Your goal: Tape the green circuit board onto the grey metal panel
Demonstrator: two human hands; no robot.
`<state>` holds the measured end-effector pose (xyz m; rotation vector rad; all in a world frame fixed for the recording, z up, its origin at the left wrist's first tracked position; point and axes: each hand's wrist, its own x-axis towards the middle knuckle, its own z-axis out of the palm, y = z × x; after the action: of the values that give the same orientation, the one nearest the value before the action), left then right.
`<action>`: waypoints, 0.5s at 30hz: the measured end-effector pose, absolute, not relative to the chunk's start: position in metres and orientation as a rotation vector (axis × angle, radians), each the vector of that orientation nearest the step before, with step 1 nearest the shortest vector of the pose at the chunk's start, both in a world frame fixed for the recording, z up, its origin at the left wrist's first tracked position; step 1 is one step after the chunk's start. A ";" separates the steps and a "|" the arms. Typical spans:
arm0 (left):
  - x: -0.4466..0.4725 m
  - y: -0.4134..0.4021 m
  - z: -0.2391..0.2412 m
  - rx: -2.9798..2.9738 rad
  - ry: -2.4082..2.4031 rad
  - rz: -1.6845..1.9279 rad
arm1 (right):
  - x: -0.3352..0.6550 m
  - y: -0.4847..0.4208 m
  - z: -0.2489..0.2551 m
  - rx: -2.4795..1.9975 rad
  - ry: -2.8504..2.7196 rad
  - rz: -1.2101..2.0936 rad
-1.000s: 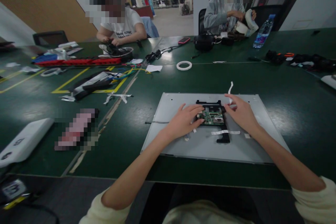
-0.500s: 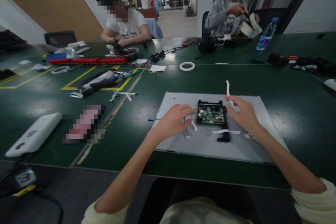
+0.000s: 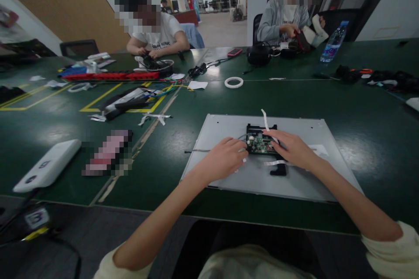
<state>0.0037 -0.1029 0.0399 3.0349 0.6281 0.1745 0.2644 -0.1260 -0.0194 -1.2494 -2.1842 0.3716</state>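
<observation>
A grey metal panel (image 3: 304,178) lies flat on the green table in front of me. A small green circuit board (image 3: 258,143) in a black bracket sits on its middle. My left hand (image 3: 225,159) rests on the panel just left of the board, fingers curled over white tape and a thin cable. My right hand (image 3: 291,148) lies over the board's right side and pinches a white tape strip (image 3: 265,120) that sticks up from it. Another white tape strip (image 3: 273,163) lies on the panel below the board.
A white box (image 3: 49,165) lies at the left, beside a blurred pink item. A white tape roll (image 3: 233,82) sits beyond the panel. Cables, a red strip (image 3: 108,76) and yellow floor-tape lines fill the far left. Two people work at the far side; a water bottle (image 3: 334,42) stands far right.
My right hand moved left onto the board, carrying the white tape strip with it. My left hand shifted right toward the board's left edge.
</observation>
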 end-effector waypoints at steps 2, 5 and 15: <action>0.008 -0.100 0.039 3.095 0.600 0.129 | 0.264 -0.126 -0.020 -1.263 -2.202 0.381; 0.011 -0.095 0.036 3.109 0.603 0.112 | 0.264 -0.125 -0.021 -1.299 -2.200 0.383; 0.004 -0.069 0.030 2.053 1.030 0.871 | 0.263 -0.123 -0.022 -1.310 -2.147 0.375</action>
<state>0.0044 -0.0691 0.0296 2.0532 1.0300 0.8707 0.2635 -0.1226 -0.0216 -1.3102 -2.1467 0.3750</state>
